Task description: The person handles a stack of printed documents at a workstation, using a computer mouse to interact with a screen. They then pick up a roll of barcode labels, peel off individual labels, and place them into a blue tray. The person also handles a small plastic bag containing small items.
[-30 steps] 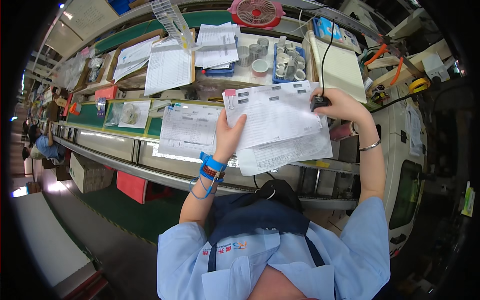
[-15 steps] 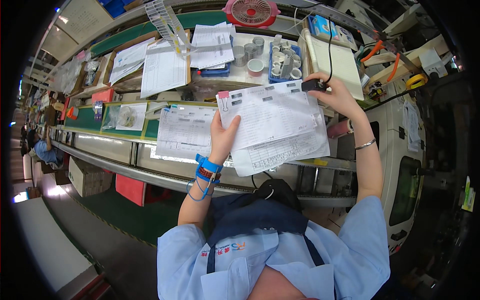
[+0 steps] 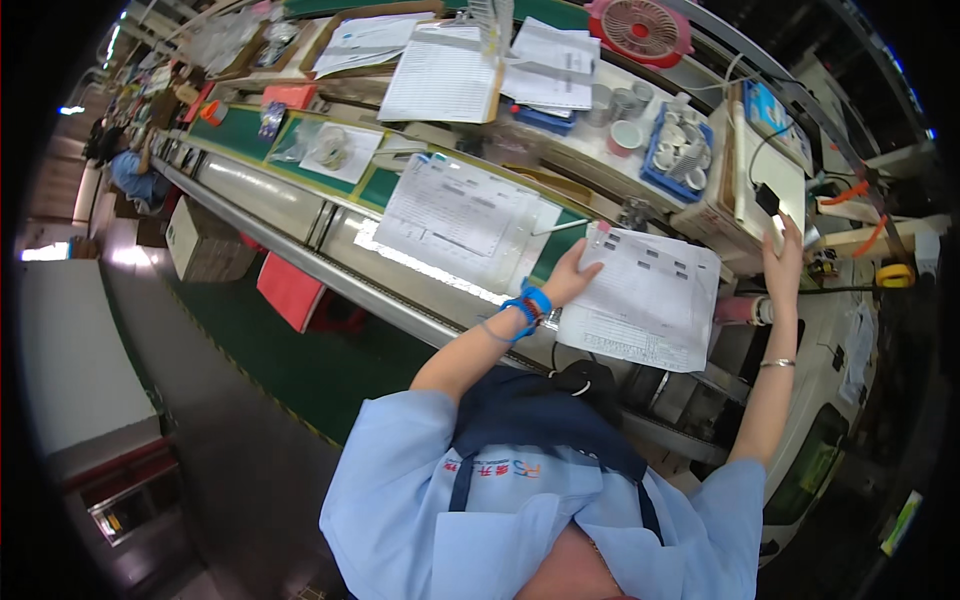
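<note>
A clipped stack of printed sheets (image 3: 645, 290) is held at its left edge by my left hand (image 3: 572, 276), thumb on top. The pages hang over the near rail of the bench. My right hand (image 3: 784, 255) is stretched out at the right with thumb and fingers apart. Just beyond its fingertips a small black corded device (image 3: 766, 198) lies by the near edge of a box top with a pale notebook (image 3: 775, 170) on it. More printed sheets (image 3: 460, 215) lie flat on the bench to the left of my left hand.
A blue tray (image 3: 678, 150) of white and grey round parts stands beyond the papers, beside several cups (image 3: 626, 136). A pink fan (image 3: 640, 28) is at the back. Orange-handled pliers (image 3: 868, 236) hang at right. Another person (image 3: 135, 170) sits far left.
My right hand has let go of the black device, which it held over the papers, and sits farther right. The view has turned; my left hand still grips the stack.
</note>
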Demonstrator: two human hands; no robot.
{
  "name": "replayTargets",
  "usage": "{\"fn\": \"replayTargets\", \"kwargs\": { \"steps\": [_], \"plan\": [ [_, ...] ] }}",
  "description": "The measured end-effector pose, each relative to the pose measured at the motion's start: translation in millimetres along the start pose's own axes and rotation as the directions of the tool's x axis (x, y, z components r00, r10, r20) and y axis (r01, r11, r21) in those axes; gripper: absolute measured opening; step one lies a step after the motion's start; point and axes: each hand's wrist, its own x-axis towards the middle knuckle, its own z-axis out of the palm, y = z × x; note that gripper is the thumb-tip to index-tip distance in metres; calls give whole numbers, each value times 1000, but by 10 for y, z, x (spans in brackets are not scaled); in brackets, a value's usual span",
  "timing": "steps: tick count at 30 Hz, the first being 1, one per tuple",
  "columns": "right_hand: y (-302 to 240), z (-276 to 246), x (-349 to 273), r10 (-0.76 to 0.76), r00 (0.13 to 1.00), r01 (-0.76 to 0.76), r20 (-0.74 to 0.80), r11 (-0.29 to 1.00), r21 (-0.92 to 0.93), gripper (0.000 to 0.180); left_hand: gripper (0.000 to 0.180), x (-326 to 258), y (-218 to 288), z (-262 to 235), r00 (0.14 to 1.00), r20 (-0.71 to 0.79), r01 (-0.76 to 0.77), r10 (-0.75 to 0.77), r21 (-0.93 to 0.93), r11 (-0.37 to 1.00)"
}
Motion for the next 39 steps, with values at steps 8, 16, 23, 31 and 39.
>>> {"fn": "replayTargets", "kwargs": {
  "steps": [8, 16, 23, 31, 39],
  "plan": [
    [-167, -418, -337, 156, 988, -155, -4, 980, 126, 40, 52, 593, -755, -1515, 874, -424, 143, 238, 693, 707],
    [-260, -878, -641, 260, 960, -239, -102, 954, 181, 36, 38, 724, -1093, -2937, 871, -488, 431, 52, 811, 396],
    [-479, -1947, 155, -65, 852, 71, -520, 997, -8, 20, 31, 574, -977, -2927, 787, -480, 423, 388, 877, 227],
    [-122, -3733, 1183, -540, 372, 61, -755, 825, -561, 20, 34, 303, -18, -2973, 965, -67, -94, 255, 816, 571],
    [-397, -4062, 1624, -391, 429, 0, -815, 902, -433, 11, 28, -97, 584, -3358, 833, -525, -167, 176, 65, 984]
  ]
}}
